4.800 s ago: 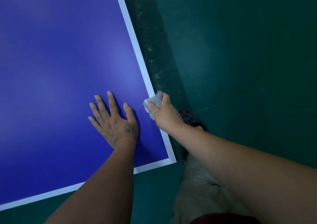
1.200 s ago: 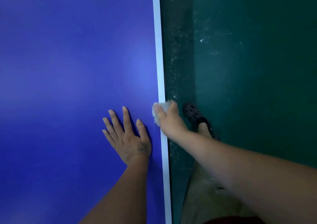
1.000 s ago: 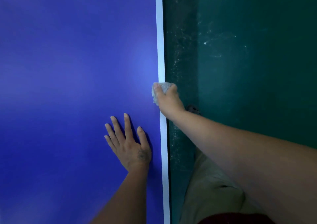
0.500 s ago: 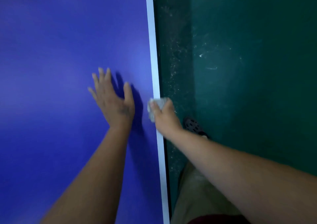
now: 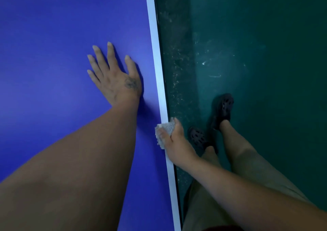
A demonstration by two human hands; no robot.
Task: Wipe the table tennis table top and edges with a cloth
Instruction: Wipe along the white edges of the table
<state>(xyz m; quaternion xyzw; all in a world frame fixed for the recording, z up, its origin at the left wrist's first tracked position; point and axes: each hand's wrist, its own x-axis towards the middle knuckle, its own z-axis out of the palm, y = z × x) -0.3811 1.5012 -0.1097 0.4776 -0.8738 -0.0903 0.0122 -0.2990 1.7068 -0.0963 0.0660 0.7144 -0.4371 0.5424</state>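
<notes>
Blue table tennis table top (image 5: 53, 53) is filling the left half of the frame, its white edge line (image 5: 155, 53) running down the centre; left hand (image 5: 115, 76) is lying flat on the blue surface at centre-left, fingers spread and straight, small tattoo showing near the thumb base; right hand (image 5: 174, 140) is gripping a pale grey cloth (image 5: 165, 129) at lower centre — fingers curling round it, cloth touching the white edge line, thumb on top; dark green floor (image 5: 265, 53) is taking the right half, speckled near the table; two dark perforated shoes (image 5: 223, 108) are showing at centre-right, beige shorts (image 5: 200, 209) at the bottom.
</notes>
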